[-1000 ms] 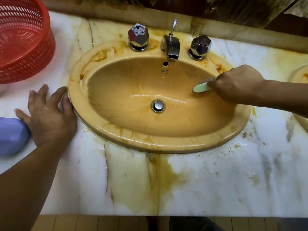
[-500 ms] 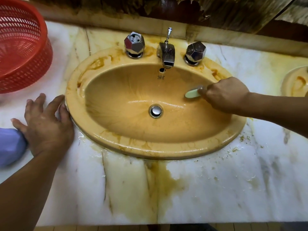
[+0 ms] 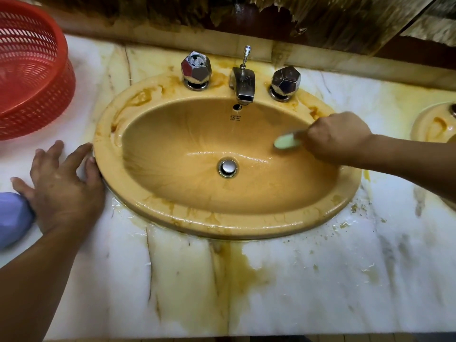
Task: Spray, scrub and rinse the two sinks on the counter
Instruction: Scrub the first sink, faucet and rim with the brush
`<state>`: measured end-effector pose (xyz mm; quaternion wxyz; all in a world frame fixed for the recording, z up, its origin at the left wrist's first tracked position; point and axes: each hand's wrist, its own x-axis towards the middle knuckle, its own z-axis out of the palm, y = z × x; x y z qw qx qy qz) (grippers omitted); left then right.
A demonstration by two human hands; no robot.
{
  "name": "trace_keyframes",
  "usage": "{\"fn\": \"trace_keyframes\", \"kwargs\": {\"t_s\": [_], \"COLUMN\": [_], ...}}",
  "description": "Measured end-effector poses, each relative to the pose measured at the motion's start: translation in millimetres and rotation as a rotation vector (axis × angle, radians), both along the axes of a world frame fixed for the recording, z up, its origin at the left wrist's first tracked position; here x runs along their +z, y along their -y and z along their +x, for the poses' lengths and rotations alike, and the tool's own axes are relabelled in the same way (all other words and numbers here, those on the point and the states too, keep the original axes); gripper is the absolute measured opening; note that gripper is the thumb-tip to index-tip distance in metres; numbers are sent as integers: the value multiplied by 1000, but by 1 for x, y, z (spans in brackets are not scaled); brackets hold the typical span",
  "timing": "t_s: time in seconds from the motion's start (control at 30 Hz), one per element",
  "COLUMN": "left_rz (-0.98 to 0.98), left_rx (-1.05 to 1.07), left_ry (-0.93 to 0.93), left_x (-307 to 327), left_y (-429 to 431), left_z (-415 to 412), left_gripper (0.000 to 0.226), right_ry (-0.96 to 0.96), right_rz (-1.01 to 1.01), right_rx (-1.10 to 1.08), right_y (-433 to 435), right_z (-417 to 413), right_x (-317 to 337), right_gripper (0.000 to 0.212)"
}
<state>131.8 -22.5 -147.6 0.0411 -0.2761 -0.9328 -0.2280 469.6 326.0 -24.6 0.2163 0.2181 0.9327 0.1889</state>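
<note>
A stained yellow oval sink (image 3: 158,211) is set in the marble counter (image 3: 308,280), with a steel drain (image 3: 227,167) at its bottom. My right hand (image 3: 338,138) grips a pale green scrub brush (image 3: 286,141) against the basin's right inner wall. My left hand (image 3: 63,186) rests flat on the counter, fingers spread, fingertips touching the sink's left rim. A second yellow sink (image 3: 431,124) shows only partly at the right edge. A chrome spout (image 3: 243,86) and two faceted taps (image 3: 196,67) (image 3: 286,81) stand behind the basin.
A red plastic basket (image 3: 32,70) stands at the back left. A purple object (image 3: 13,218) lies beside my left hand's thumb at the left edge. The counter around the sink is wet, with brown stains running to its front edge.
My right hand has moved the brush down and leftward inside the basin's right wall. My left hand has stayed on the counter. The view has shifted slightly.
</note>
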Motion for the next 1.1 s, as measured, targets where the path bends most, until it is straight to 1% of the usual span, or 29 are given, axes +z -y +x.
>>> {"fn": "trace_keyframes", "kwargs": {"t_s": [0.03,0.07,0.1,0.17,0.2,0.23,0.3,0.33,0.4,0.47,0.5,0.53,0.6,0.63,0.67,0.7,0.77,0.8,0.83,0.9,0.93,0.97,1.0,1.07,1.1], "left_rz": [22,39,28,-9,4,24,32,27,24,11,8,5,9,14,12,2,-22,-34,-41,-27,-12,2,11,15,12], "left_rx": [-2,-10,-17,-14,2,23,46,48,36,31,37,48,48,43,43,47,56,60,62,58,57,56,53,46,43], "left_ry": [20,40,38,11,0,6,10,15,21,20,20,25,30,29,29,30,28,23,19,18,19,19,16,9,4], "left_x": [-4,-6,-6,-1,3,7,10,10,11,11,11,12,13,15,17,18,19,19,20,19,19,18,16,14,13], "left_y": [0,0,0,0,0,-2,-3,-2,-2,-2,-2,-2,-2,-2,-3,-3,-4,-4,-4,-4,-4,-4,-3,-3,-3], "left_z": [-5,-8,-9,-1,4,8,12,12,11,10,10,11,13,13,14,15,17,17,17,17,16,16,15,13,12], "left_gripper": [53,56,57,49,46,46,46,46,46,47,47,47,47,47,47,45,43,42,42,42,42,43,44,45,46], "right_ry": [33,50,-1,-134,-160,-131,63,112,44,-178,-254,-239,-3,64,56,7,-213,-306,-316,-97,-53,-65,-145,-379,-404], "right_rz": [-67,-89,-49,94,130,150,121,94,101,120,127,115,99,78,48,39,38,78,82,31,13,12,26,43,57], "right_rx": [-43,-105,-92,-5,0,39,105,104,58,87,109,129,168,166,131,108,129,136,179,246,221,238,214,181,211], "right_y": [-6,0,-7,-11,-8,-10,-4,3,2,-1,-3,-5,1,4,3,0,-6,-9,-13,-7,-6,-8,-9,-14,-16], "right_z": [3,0,-3,-8,-9,-11,-14,-18,-34,-49,-54,-58,-60,-56,-55,-57,-58,-59,-60,-60,-56,-56,-59,-59,-60], "right_x": [-5,-2,-5,-5,-1,-1,-7,-9,-9,-8,-10,-13,-24,-31,-31,-29,-28,-30,-33,-36,-37,-35,-29,-31,-32], "right_gripper": [35,35,35,37,38,37,32,30,30,33,35,37,40,41,42,43,42,42,42,42,43,43,42,36,35]}}
